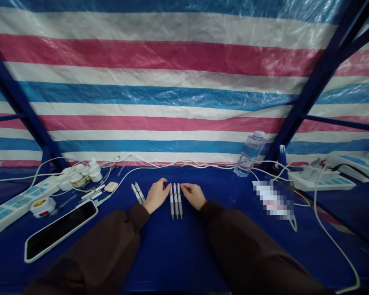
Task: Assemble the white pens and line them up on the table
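While three pens (176, 200) lie between | left hand (157, 195): spread | right hand (196, 196): cannot tell | print: illegible

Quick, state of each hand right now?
Left hand: just left of the three aligned pens; open or closed grip can't be told.
Right hand: just right of them; grip can't be told either.

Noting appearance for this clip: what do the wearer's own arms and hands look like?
Both arms wear long, loose, dark brown sleeves, plain with no marking that I can make out, narrowing to close-fitting cuffs at the wrists. The left hand and right hand are bare, without gloves; no ring or watch shows.
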The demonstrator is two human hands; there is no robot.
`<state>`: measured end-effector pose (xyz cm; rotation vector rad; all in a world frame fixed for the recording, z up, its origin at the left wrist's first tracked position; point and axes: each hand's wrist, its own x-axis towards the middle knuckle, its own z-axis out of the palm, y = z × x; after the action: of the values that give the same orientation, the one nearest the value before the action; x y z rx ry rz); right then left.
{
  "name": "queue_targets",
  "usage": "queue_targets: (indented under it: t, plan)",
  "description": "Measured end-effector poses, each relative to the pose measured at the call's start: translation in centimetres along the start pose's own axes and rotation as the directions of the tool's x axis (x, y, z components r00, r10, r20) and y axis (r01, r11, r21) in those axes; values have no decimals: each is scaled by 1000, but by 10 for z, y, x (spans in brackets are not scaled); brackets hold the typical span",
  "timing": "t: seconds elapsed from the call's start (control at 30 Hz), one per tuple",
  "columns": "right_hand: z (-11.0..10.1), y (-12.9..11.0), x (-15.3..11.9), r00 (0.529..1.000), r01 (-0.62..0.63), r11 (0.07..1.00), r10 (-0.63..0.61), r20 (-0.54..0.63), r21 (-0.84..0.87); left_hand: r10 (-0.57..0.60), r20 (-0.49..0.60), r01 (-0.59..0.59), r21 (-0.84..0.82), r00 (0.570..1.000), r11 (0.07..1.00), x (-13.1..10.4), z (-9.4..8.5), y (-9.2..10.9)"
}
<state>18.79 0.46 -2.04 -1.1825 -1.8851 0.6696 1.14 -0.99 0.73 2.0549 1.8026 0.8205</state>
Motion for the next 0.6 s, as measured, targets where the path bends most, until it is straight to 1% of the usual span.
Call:
queue_targets:
  t: [0.07, 0.13, 0.2, 0.23, 0.3, 0.4, 0.53, 0.6]
  plan:
    - [0, 0, 0, 1000, -2, 1000, 2, 0, -1, -34, -32, 39, 205, 999, 978, -1, -13, -1]
    - [0, 1, 0, 1000, -1, 1000, 1, 2, -12, -68, -34, 76, 409, 997, 909, -2, -28, -3]
    - [0, 1, 0, 1000, 3, 1000, -3, -4, -28, -122, -29, 119, 538, 992, 834, -3, -42, -6]
    - [0, 2, 0, 1000, 6, 999, -6, -5, -35, -149, -34, 142, 572, 988, 808, -4, -47, -8]
    - [0, 2, 1, 1000, 8, 999, -9, -8, -42, -223, -36, 198, 611, 974, 766, -5, -55, -9]
    - [1, 3, 1, 1000, 11, 999, -12, -10, -38, -292, 14, 218, 631, 956, 744, -7, -58, -9]
    - [0, 3, 1, 1000, 8, 999, -9, -10, -39, -313, 69, 201, 631, 947, 750, -8, -54, -7]
    - [0, 3, 1, 1000, 7, 999, -7, -8, -35, -311, 91, 193, 613, 946, 766, -8, -51, -9]
